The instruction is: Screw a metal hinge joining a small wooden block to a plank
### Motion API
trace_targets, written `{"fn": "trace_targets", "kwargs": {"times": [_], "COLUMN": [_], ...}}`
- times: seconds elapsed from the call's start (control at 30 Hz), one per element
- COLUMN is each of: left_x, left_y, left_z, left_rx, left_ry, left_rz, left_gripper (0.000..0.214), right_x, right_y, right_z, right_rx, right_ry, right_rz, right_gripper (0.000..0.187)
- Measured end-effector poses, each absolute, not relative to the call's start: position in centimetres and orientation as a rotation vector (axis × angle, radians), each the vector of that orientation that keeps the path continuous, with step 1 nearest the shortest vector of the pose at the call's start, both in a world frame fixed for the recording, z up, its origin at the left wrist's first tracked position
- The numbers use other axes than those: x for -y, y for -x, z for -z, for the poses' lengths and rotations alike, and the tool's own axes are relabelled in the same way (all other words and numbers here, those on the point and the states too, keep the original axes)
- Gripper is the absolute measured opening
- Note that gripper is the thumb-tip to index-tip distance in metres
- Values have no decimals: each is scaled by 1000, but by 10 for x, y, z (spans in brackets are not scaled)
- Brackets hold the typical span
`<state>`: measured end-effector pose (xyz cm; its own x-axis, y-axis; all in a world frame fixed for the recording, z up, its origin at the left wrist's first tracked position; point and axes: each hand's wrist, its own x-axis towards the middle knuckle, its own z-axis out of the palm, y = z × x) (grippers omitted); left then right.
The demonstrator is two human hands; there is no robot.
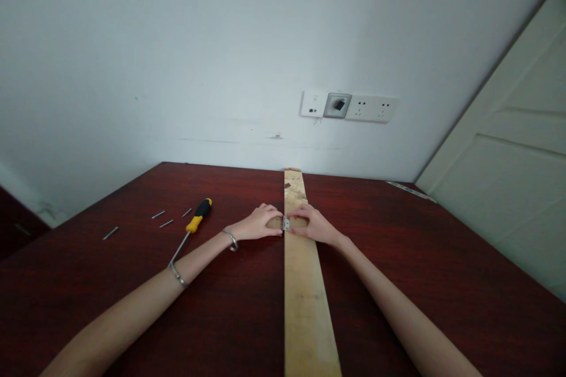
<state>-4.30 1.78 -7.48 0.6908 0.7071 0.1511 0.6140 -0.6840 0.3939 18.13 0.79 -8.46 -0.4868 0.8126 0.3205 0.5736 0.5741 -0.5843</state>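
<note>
A long pale wooden plank (305,294) lies lengthwise on the dark red table (420,271), running from the near edge to the wall. A small metal hinge (286,223) sits at the plank's left edge. My left hand (259,225) rests on the table beside the plank, fingers curled and pinching the hinge. My right hand (312,223) lies on the plank, its thumb and fingers closed on the hinge from the other side. Both wrists lie low on the table; two bracelets ring my left forearm.
A screwdriver (191,228) with a yellow and black handle lies left of my left arm. Several loose screws (163,218) are scattered further left. A socket panel (349,107) is on the white wall behind. A white door (513,147) stands at the right.
</note>
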Motion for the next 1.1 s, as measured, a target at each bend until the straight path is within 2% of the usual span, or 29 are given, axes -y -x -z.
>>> {"fn": "trace_targets", "kwargs": {"times": [0.1,0.43,0.7,1.1], "left_x": [-18,-20,-16,-18], "left_y": [43,45,42,42], "left_z": [75,76,74,77], "left_rx": [-1038,-1018,-1051,-1047], "left_ry": [-2591,-2572,-2573,-2566], "left_rz": [-420,-435,-425,-441], "left_gripper": [39,41,38,38], "right_x": [-7,-10,-7,-9], "right_y": [-181,-179,-180,-180], "right_z": [84,88,86,89], "right_rx": [2230,2086,2170,2178], "right_ry": [1100,1171,1164,1143], "right_rz": [-555,-576,-556,-551], "right_gripper": [41,28,37,34]}}
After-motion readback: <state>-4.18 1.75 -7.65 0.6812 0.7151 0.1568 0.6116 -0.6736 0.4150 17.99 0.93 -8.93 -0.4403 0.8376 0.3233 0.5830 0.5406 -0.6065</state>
